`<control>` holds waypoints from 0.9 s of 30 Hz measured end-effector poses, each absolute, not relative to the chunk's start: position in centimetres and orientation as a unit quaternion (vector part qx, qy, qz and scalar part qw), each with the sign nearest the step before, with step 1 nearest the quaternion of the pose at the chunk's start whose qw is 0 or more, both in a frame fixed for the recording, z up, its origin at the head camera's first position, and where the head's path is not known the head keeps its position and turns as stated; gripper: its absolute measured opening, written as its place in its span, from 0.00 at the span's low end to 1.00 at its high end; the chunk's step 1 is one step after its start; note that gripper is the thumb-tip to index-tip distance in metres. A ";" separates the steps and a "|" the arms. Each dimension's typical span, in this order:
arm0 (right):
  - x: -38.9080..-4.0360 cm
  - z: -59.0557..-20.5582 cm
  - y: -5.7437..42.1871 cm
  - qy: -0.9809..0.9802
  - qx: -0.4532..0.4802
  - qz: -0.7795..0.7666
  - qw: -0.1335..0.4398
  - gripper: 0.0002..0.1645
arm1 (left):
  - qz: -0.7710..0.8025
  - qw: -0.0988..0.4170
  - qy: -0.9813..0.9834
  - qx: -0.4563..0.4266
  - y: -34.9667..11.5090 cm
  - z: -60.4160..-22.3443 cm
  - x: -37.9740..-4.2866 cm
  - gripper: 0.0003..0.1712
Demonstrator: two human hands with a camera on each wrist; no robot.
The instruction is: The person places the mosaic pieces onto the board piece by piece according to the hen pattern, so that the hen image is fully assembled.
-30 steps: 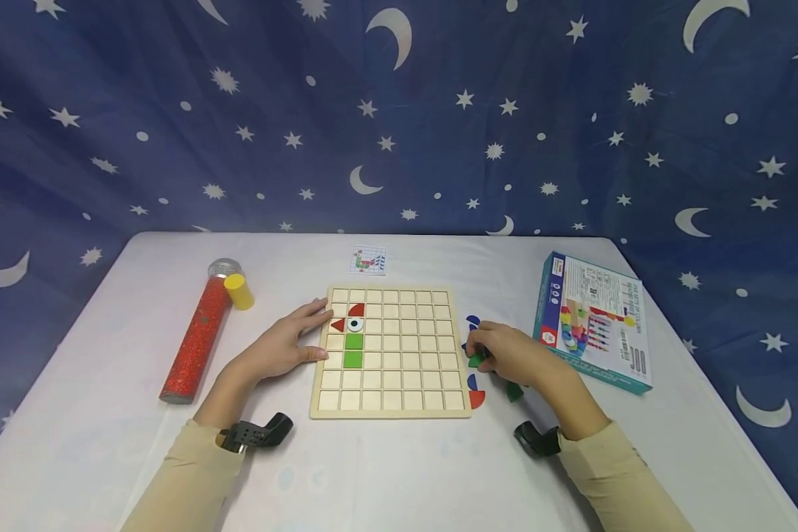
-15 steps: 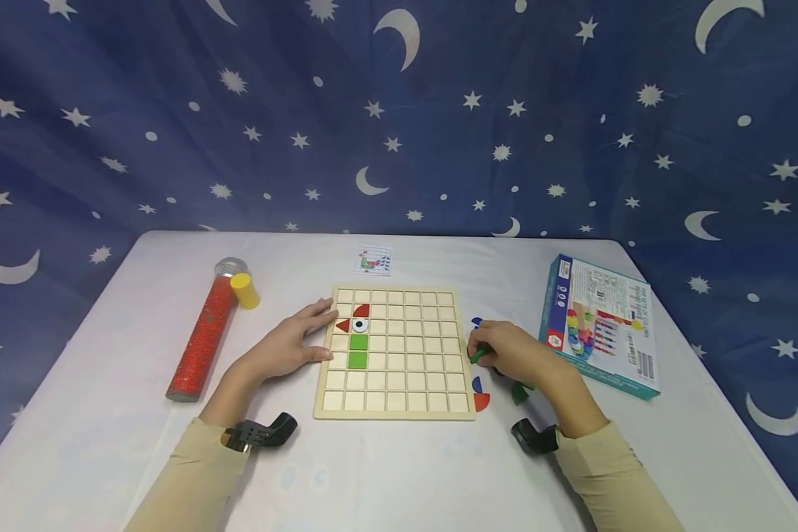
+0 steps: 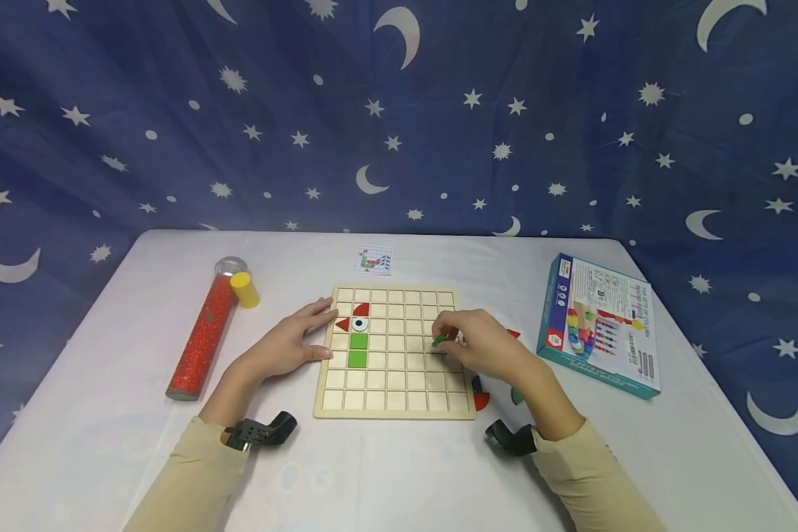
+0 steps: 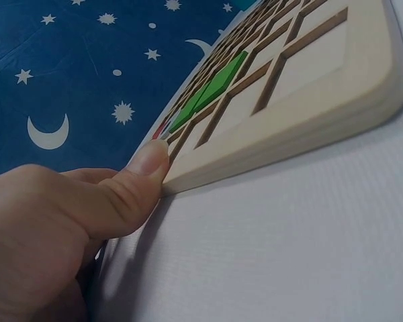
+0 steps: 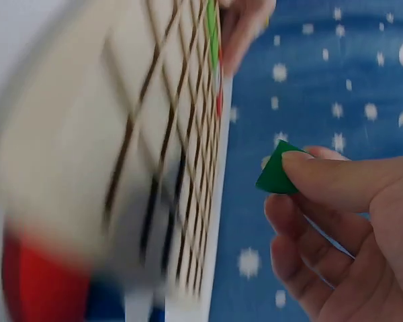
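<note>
My left hand (image 3: 282, 343) rests at the left edge of a wooden grid board (image 3: 395, 414); its thumb (image 4: 148, 161) touches the frame. Pinched in my right hand (image 3: 485, 343), over the board's right-hand columns, is a dark green quarter-circle piece (image 5: 275, 176). Left on the grid are a red quarter-circle (image 3: 362, 309), a red triangle (image 3: 342, 325), a white eye piece (image 3: 360, 324) and two light green squares, an upper square (image 3: 357, 341) and a lower square (image 3: 357, 360).
Beyond the board lies a small pattern card (image 3: 374, 261). Loose pieces lie to its right, among them a red one (image 3: 482, 401) and a green one (image 3: 517, 396), partly behind my right arm. A red tube (image 3: 202, 336), a yellow cylinder (image 3: 244, 290) and a box (image 3: 601, 325) stand farther out.
My right hand picked up the green piece beside the board and moved left with it over the grid. My left hand stays at the board's edge.
</note>
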State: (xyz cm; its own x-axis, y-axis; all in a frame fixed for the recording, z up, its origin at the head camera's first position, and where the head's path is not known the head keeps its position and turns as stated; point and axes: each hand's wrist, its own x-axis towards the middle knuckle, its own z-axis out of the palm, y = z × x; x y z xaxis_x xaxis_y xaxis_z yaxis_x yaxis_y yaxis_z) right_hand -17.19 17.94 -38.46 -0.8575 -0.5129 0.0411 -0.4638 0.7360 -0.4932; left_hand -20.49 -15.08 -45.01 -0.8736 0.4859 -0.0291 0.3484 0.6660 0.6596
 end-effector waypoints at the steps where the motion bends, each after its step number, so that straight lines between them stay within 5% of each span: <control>1: -17.2 -38.5 17.2 0.926 -0.267 -0.262 0.053 0.07 | 0.337 0.102 0.908 0.229 -15.1 -45.1 -20.5 0.45; 11: -16.6 -39.6 10.7 0.888 -0.343 -0.290 0.096 0.11 | 0.349 0.103 0.901 0.236 -15.1 -45.3 -20.6 0.44; 27: -16.4 -42.2 8.4 0.889 -0.245 -0.380 0.066 0.05 | 0.342 0.109 0.904 0.231 -15.2 -44.9 -20.7 0.44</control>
State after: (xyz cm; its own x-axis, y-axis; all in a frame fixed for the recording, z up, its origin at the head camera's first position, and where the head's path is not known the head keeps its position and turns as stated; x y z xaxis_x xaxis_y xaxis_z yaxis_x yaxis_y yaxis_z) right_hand -16.36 8.40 -42.19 -0.8708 -0.4867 0.0691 -0.3861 0.5903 -0.7088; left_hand -20.69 -15.19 -44.90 -0.8696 0.4921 -0.0392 0.3432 0.6597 0.6686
